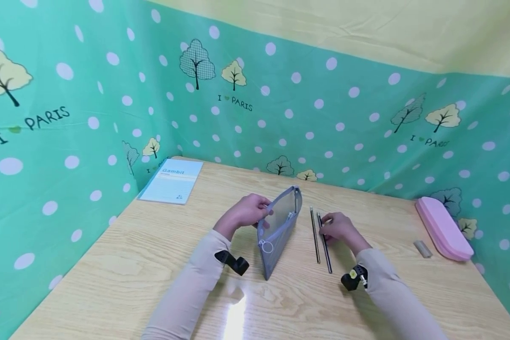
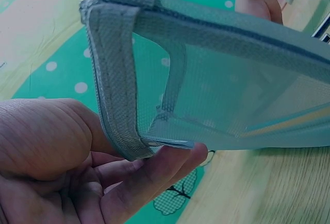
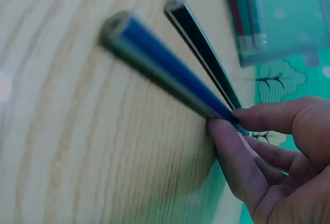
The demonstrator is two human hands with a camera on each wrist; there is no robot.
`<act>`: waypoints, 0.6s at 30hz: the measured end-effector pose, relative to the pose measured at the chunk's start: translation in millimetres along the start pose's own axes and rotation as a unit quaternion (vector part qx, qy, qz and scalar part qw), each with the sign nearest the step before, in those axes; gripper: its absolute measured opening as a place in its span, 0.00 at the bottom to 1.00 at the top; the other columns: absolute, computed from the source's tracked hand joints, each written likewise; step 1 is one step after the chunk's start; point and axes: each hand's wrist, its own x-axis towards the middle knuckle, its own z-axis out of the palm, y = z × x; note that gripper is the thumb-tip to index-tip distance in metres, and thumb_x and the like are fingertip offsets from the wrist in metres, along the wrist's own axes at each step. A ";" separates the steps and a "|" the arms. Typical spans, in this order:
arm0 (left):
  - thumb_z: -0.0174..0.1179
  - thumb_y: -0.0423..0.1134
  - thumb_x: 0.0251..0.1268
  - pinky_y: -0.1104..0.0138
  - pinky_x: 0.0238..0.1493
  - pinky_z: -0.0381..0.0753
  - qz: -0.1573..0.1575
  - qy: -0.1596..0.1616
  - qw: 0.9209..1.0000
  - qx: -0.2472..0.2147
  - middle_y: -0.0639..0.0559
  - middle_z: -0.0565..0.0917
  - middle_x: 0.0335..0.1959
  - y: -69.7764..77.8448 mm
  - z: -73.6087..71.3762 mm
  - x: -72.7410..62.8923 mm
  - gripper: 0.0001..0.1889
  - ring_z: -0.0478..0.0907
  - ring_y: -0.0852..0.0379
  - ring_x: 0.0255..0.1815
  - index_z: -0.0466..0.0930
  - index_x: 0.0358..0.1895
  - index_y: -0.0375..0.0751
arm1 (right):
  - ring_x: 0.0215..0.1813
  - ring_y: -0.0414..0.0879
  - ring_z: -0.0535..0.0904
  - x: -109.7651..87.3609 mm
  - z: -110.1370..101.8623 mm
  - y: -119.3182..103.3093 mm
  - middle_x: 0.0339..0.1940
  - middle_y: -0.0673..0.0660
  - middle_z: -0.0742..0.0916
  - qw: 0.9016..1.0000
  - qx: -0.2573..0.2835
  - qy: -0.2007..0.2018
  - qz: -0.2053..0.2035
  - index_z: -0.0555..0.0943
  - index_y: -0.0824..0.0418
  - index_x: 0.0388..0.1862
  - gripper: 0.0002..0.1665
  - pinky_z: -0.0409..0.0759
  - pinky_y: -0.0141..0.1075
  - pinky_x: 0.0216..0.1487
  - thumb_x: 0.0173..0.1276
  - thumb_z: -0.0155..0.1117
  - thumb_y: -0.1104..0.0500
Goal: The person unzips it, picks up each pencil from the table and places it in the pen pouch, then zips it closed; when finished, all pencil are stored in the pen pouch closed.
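My left hand [image 1: 247, 210] grips the upper edge of a grey-blue mesh zipper pouch [image 1: 277, 252], thumb on one side and fingers on the other. The pouch stands tilted with its mouth spread apart; a ring pull [image 1: 267, 247] hangs at the near end. Through the mesh in the right wrist view, several pencils [image 3: 246, 7] show inside. To the right of the pouch, my right hand [image 1: 339, 227] pinches a blue pencil [image 3: 165, 66] between thumb and forefinger. A second, dark pencil [image 3: 203, 51] lies beside it on the table, roughly parallel.
A pink pencil case [image 1: 444, 229] lies at the table's right edge, with a small grey block [image 1: 422, 249] next to it. A light-blue notebook [image 1: 172, 182] rests at the back left. Green dotted curtains [image 1: 306, 108] surround the wooden table [image 1: 123, 269].
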 end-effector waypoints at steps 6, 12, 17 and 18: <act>0.49 0.28 0.79 0.61 0.39 0.92 -0.001 0.001 1.000 0.009 0.33 0.85 0.57 0.0 0.6 0.0 0.18 0.90 0.48 0.38 0.74 0.65 0.22 | 0.28 0.43 0.82 -11.3 -12.7 -1.8 0.36 0.59 0.82 0.993 0.121 -0.010 -0.008 0.68 0.80 0.69 0.31 0.91 0.38 0.32 0.67 0.59 0.71; 0.50 0.28 0.79 0.62 0.39 0.92 -0.009 0.011 1.000 0.009 0.35 0.85 0.57 1.4 1.1 -0.3 0.18 0.90 0.48 0.38 0.75 0.66 0.24 | 0.35 0.42 0.82 -22.6 -9.9 -12.3 0.43 0.58 0.82 0.974 0.227 0.016 -0.019 0.63 0.76 0.75 0.35 0.91 0.35 0.37 0.72 0.57 0.69; 0.50 0.28 0.79 0.61 0.40 0.92 -0.005 0.005 1.000 0.005 0.33 0.84 0.58 2.8 2.9 0.5 0.19 0.90 0.47 0.39 0.73 0.67 0.23 | 0.37 0.40 0.84 -29.1 -7.7 -16.3 0.43 0.53 0.84 0.955 0.289 0.064 -0.018 0.65 0.73 0.76 0.33 0.90 0.30 0.37 0.75 0.58 0.67; 0.50 0.28 0.79 0.61 0.39 0.92 -0.005 0.006 1.000 0.004 0.33 0.84 0.58 3.0 3.2 0.5 0.19 0.90 0.47 0.38 0.73 0.67 0.23 | 0.37 0.39 0.84 -29.9 -8.1 -16.7 0.42 0.51 0.83 0.951 0.299 0.073 -0.020 0.65 0.73 0.76 0.32 0.89 0.30 0.37 0.75 0.58 0.66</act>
